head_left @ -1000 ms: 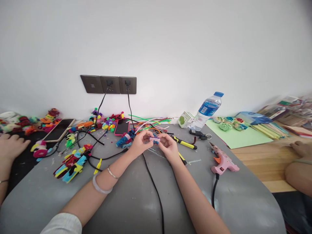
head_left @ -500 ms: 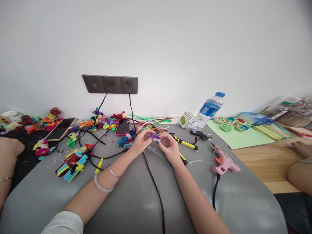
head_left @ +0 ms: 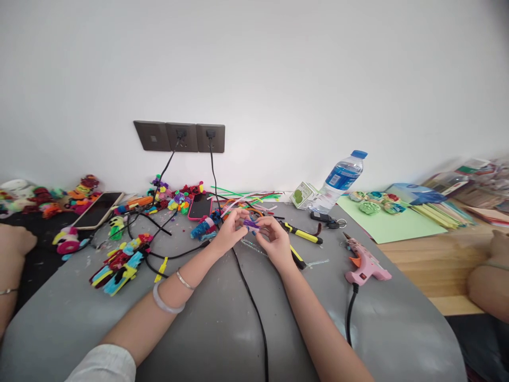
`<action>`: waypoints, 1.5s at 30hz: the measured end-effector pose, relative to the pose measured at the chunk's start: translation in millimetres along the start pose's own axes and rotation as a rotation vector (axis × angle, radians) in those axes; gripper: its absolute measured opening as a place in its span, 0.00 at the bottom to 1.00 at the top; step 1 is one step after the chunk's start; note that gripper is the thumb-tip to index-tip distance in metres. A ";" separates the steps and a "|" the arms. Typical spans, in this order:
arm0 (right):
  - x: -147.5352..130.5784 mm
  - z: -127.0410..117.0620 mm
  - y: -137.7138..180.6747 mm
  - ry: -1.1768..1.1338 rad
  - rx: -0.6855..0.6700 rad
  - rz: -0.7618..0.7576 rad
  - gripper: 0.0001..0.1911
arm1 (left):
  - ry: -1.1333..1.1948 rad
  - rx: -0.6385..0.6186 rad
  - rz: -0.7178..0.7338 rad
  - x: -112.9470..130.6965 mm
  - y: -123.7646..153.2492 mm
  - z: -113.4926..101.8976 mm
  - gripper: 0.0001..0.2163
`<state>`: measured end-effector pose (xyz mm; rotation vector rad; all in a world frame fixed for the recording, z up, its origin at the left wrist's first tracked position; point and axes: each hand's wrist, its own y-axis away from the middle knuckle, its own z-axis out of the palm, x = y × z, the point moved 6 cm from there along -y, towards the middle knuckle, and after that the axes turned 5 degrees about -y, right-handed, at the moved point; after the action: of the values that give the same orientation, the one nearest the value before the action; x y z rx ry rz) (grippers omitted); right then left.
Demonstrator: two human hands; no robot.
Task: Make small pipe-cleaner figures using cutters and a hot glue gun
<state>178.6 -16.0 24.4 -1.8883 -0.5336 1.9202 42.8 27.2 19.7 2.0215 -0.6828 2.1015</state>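
Over the grey table (head_left: 207,329), my left hand (head_left: 228,233) and my right hand (head_left: 274,239) meet and pinch a small purple pipe-cleaner piece (head_left: 251,224) between their fingertips. Both hands have their fingers curled on it. A black cable (head_left: 250,302) runs beneath my hands toward me. Loose pipe cleaners (head_left: 246,199) in green, pink and white lie just behind my hands. A yellow-handled tool (head_left: 304,234) lies right of my right hand.
A pink glue gun (head_left: 363,265) rests at the right, a water bottle (head_left: 338,180) and green paper (head_left: 387,223) behind it. Colourful pipe-cleaner figures (head_left: 119,262) and two phones (head_left: 97,209) lie left. Other people's arms (head_left: 11,254) show at both edges.
My hands have shifted slightly and turned the small piece; its purple side now shows instead of pink. The person at the right has drawn their hand back toward the edge.
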 end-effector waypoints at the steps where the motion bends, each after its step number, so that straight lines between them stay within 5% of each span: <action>1: -0.1 0.3 0.1 -0.002 -0.005 -0.002 0.06 | -0.006 0.003 0.008 0.1 -0.2 -0.2 0.17; 45: -7.9 7.0 -0.2 0.111 -0.046 -0.012 0.05 | -0.199 0.005 0.048 13.1 5.2 4.3 0.21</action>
<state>171.7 -20.0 31.3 -2.0025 -0.5587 1.7968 43.4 18.1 31.3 2.2600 -0.7626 1.9450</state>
